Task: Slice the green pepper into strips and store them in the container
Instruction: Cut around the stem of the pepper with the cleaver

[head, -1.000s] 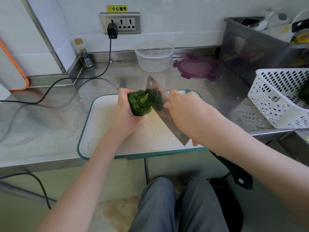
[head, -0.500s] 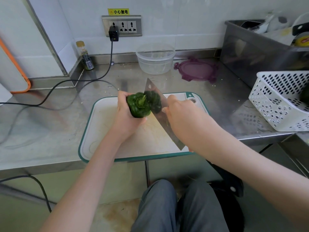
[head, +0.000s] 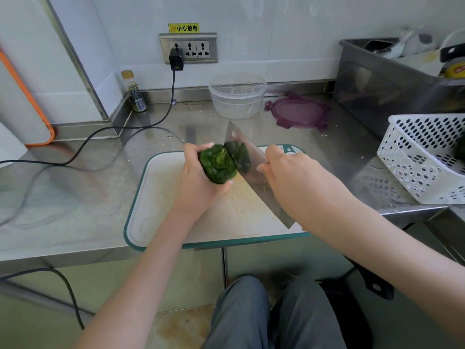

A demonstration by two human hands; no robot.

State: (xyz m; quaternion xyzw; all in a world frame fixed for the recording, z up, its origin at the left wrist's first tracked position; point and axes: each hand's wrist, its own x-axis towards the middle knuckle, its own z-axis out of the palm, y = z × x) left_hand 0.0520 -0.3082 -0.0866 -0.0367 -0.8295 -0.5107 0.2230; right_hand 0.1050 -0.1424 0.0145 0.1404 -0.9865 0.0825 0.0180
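My left hand [head: 198, 182] grips a dark green pepper [head: 217, 165] above the white cutting board [head: 161, 210], stem end facing me. My right hand [head: 299, 183] holds a steel cleaver [head: 254, 172] whose broad blade stands against the pepper's right side; the blade mirrors the pepper. The handle is hidden in my fist. A clear round container [head: 237, 94] stands empty at the back of the counter, and its purple lid [head: 299, 112] lies to its right.
A white perforated basket [head: 425, 157] sits at the right edge, a steel tub [head: 392, 79] of kitchenware behind it. A black cable [head: 105, 132] runs from the wall socket across the left counter. A small bottle [head: 134, 93] stands in the back corner.
Both hands, the pepper and the cleaver stay in nearly the same pose; the blade has shifted slightly against the pepper's right side. The view has moved a little.
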